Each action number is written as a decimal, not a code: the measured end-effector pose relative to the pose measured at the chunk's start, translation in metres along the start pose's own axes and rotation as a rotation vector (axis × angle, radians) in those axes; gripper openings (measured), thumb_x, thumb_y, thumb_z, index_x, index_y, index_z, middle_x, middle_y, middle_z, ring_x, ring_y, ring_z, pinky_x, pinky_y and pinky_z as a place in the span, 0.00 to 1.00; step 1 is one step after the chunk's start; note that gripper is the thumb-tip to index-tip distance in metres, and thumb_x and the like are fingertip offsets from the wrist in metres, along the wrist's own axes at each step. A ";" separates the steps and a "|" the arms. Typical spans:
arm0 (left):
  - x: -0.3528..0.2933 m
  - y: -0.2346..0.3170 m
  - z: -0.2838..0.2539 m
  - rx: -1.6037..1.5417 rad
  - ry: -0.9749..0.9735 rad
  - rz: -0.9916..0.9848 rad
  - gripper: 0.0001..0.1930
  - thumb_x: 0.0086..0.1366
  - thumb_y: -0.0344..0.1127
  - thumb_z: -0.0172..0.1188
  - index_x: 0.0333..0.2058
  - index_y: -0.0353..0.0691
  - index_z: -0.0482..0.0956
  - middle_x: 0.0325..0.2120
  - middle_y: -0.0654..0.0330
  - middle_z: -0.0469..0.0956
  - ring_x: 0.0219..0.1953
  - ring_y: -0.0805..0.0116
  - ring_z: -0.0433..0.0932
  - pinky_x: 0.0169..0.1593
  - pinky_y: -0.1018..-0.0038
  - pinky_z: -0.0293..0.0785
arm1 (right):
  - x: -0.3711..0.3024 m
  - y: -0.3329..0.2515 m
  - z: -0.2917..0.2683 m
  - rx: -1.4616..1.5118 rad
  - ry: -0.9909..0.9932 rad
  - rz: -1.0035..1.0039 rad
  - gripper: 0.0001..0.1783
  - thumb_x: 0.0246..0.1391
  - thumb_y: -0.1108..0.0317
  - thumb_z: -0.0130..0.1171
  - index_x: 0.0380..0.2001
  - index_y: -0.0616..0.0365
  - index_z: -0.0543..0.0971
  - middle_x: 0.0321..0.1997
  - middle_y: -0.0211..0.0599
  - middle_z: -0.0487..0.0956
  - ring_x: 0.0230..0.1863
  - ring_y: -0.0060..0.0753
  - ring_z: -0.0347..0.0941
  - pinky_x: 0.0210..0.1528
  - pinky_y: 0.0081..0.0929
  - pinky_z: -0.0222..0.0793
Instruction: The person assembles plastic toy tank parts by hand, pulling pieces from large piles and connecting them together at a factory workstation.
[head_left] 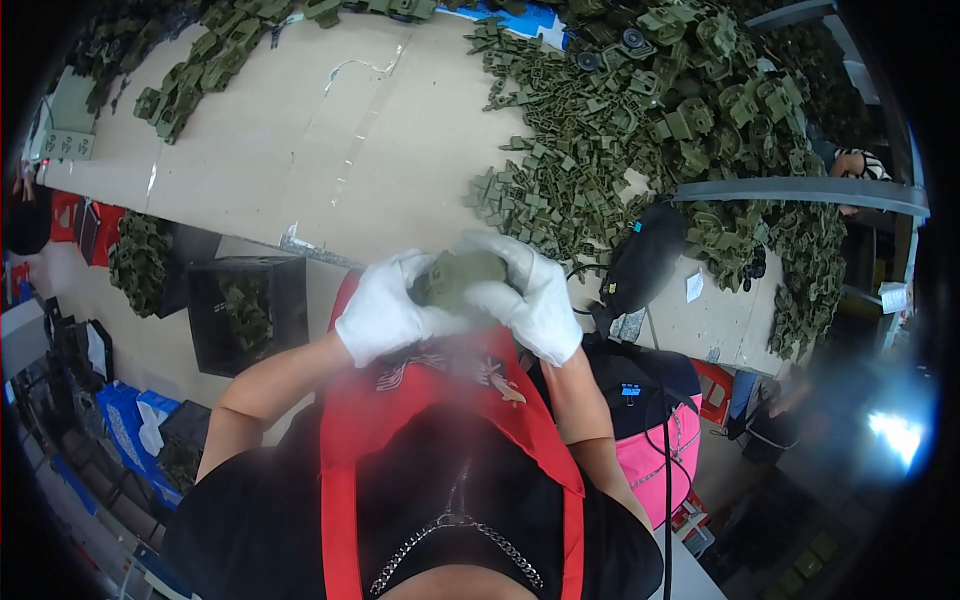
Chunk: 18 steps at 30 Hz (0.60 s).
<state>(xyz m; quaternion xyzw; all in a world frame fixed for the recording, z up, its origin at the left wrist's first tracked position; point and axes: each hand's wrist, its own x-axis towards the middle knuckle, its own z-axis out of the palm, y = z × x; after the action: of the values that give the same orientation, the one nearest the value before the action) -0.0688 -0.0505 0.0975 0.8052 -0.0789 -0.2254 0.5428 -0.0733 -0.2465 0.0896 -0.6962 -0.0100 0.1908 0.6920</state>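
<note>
Both my hands wear white gloves and meet in front of the red apron, just off the near edge of the table. Between them is an olive-green moulded plastic part (462,276), rounded in outline and slightly blurred. My left hand (385,308) wraps its left side. My right hand (532,300) grips it from the right, with fingers over the far side and the thumb across its near face. The gloves hide much of the part, so its exact kind does not show.
A large heap of small green plastic parts (580,165) covers the table's right side. More green pieces (205,70) lie far left. A black bag (645,260) sits right of my hands. A black crate (248,315) with green parts stands lower left. A grey metal bar (800,190) crosses the right.
</note>
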 end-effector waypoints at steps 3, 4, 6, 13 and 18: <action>0.010 -0.014 0.002 -0.344 -0.047 -0.243 0.25 0.41 0.32 0.75 0.39 0.28 0.78 0.30 0.59 0.79 0.34 0.75 0.75 0.42 0.76 0.72 | 0.014 -0.003 0.005 -0.019 0.043 0.119 0.28 0.46 0.75 0.62 0.54 0.64 0.73 0.46 0.41 0.80 0.48 0.27 0.75 0.52 0.24 0.70; 0.011 -0.018 -0.002 -0.415 -0.096 -0.278 0.26 0.45 0.33 0.74 0.43 0.30 0.77 0.35 0.58 0.80 0.38 0.75 0.75 0.44 0.76 0.72 | 0.019 0.001 0.005 -0.123 0.031 0.084 0.28 0.48 0.75 0.62 0.56 0.63 0.73 0.47 0.42 0.79 0.48 0.27 0.74 0.52 0.24 0.70; 0.014 -0.027 -0.004 -0.496 -0.152 -0.285 0.30 0.47 0.37 0.74 0.49 0.31 0.76 0.39 0.57 0.81 0.41 0.72 0.77 0.48 0.74 0.72 | 0.021 0.007 0.009 -0.068 0.040 0.113 0.31 0.47 0.75 0.62 0.57 0.62 0.71 0.49 0.42 0.78 0.49 0.27 0.74 0.53 0.25 0.69; 0.026 -0.024 -0.006 -0.124 -0.027 -0.226 0.44 0.45 0.45 0.73 0.59 0.31 0.66 0.48 0.50 0.77 0.50 0.65 0.76 0.54 0.72 0.70 | 0.028 0.003 -0.012 -0.123 -0.153 0.088 0.44 0.42 0.70 0.68 0.64 0.58 0.62 0.55 0.45 0.75 0.55 0.34 0.72 0.59 0.28 0.65; 0.032 -0.026 -0.007 -0.345 -0.208 -0.145 0.46 0.44 0.34 0.75 0.62 0.32 0.61 0.55 0.51 0.71 0.55 0.69 0.71 0.58 0.73 0.67 | 0.029 -0.001 0.004 -0.286 -0.012 0.070 0.47 0.37 0.66 0.71 0.64 0.59 0.63 0.55 0.47 0.75 0.55 0.35 0.73 0.59 0.28 0.65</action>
<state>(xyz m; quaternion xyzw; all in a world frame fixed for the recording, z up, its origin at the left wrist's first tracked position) -0.0402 -0.0458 0.0672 0.6761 -0.0366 -0.3559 0.6441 -0.0474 -0.2346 0.0838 -0.7865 -0.0167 0.2156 0.5785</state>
